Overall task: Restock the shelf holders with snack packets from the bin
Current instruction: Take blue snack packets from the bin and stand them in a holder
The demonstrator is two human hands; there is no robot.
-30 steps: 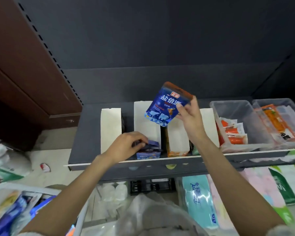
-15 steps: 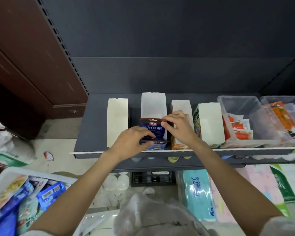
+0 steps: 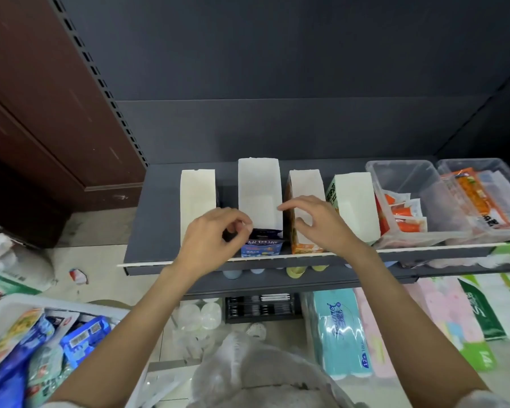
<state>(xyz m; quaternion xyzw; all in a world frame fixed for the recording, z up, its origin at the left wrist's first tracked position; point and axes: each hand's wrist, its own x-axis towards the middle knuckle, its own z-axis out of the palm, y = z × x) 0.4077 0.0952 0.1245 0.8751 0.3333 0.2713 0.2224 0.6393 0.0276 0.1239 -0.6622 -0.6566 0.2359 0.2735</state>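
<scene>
While both hands hover over the front of the dark shelf (image 3: 156,213), neither grip holds anything: the left hand (image 3: 211,241) is loosely curled with thumb and fingertips nearly meeting, empty, and the right hand (image 3: 318,223) is spread open above the orange holder (image 3: 302,219). Between them, blue snack packets (image 3: 262,242) sit low in the front of the second white holder (image 3: 259,192), just beside the left fingertips. Another white holder (image 3: 198,198) stands to the left and a green-printed one (image 3: 355,207) to the right. Further right, two clear tubs (image 3: 407,184) hold orange packets. Down at the lower left, the white bin (image 3: 3,310) is crowded with blue and green packets; tissue packs (image 3: 339,334) fill the shelf below.
</scene>
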